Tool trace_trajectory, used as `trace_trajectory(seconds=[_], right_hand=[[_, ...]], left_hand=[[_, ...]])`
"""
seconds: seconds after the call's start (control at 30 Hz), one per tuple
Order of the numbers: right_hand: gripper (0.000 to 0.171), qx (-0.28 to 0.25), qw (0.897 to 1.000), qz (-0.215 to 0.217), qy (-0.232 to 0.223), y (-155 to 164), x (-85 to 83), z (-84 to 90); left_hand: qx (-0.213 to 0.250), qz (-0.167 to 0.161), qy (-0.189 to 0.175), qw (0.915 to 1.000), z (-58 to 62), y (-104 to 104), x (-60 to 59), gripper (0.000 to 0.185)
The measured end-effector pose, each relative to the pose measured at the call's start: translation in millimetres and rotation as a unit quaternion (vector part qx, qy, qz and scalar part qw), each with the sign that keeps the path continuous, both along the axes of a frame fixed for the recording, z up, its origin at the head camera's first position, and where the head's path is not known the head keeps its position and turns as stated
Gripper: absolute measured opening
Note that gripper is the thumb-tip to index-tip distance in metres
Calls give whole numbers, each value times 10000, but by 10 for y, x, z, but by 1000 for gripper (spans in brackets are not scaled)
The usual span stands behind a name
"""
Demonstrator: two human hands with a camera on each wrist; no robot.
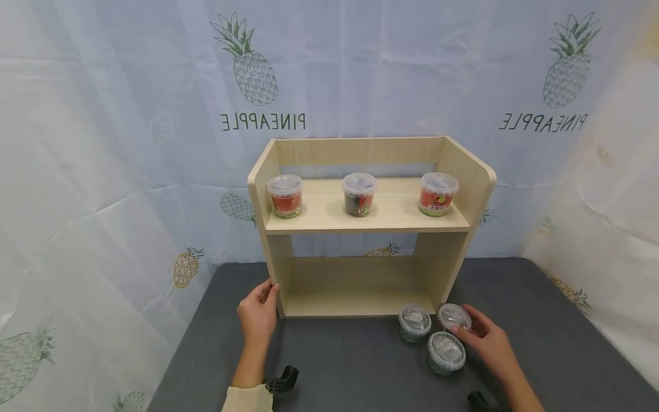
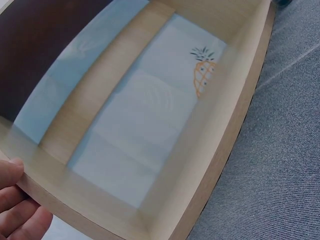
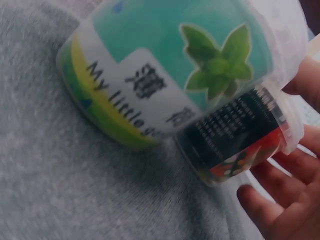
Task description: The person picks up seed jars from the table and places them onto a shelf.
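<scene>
- Tubs, lidded, on the grey surface point(image 1: 540, 343): three, clustered just off the shelf unit's front right corner — nearest tub point(image 1: 445, 352), left tub point(image 1: 414, 322), right tub point(image 1: 454, 317).
- Right hand point(image 1: 486, 341): fingers loosely spread, curling round the right tub.
- Left hand point(image 1: 257, 313): fingers lightly bent, gripping the front left edge of the shelf unit point(image 1: 360, 286).
- Tubs on the upper shelf: three, spaced left point(image 1: 285, 195), middle point(image 1: 359, 194), right point(image 1: 438, 194).
</scene>
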State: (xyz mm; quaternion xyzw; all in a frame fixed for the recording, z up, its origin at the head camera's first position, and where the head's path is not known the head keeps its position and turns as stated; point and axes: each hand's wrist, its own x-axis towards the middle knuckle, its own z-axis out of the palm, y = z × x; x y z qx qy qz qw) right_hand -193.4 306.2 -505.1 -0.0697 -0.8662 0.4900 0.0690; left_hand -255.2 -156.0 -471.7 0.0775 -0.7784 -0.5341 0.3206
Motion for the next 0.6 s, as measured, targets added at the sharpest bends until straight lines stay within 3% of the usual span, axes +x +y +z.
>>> trace_trajectory(seconds=[0.13,0.37,0.6], right_hand=[[73,-114,9997,90,211,9,-16,-52],[78,-221,9997,38,95,25,-17,-123],[73,-373,9981,65,480,47,-60,-203]], left_hand=[[1,-1,68,10000,4,-1,-2,26],[-1,-20,33,10000,-2,0,15,26],[25,-85,-5,10000,8,4,28,27]])
